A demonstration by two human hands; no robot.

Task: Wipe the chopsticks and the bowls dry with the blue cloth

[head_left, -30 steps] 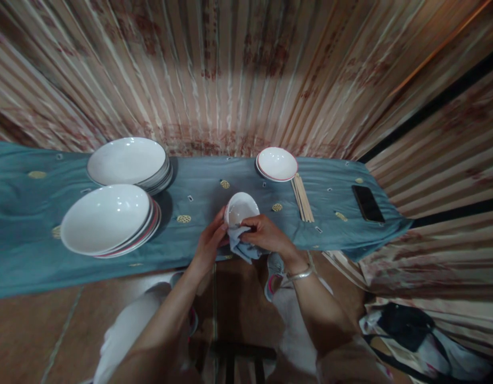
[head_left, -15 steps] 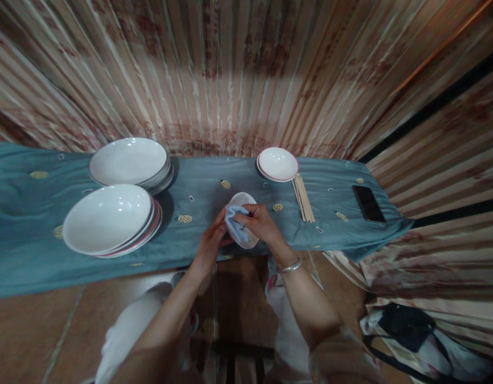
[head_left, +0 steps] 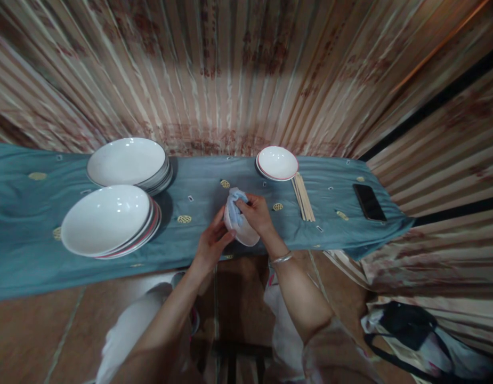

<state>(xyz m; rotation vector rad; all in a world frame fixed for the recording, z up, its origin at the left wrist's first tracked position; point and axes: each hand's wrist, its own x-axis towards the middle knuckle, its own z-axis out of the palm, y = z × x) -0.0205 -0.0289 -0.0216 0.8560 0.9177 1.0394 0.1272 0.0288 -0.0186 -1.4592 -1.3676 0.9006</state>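
Observation:
A small white bowl is tilted over the front part of the table. My left hand grips its left rim, thumb on the near side and fingers around the outside. A light blue cloth is bunched inside the bowl. My right hand is closed on the cloth and presses it against the far inner side. Part of the bowl is hidden behind the cloth and my right hand.
At the left stand a stack of large white bowls and, behind it, a stack of plates. Small red-rimmed bowls, chopsticks and a black phone lie to the right on the blue tablecloth. A pleated curtain hangs behind.
My right hand and the cloth have moved up to the bowl's far side. The bowl has turned a little, and my left thumb now shows on its near rim.

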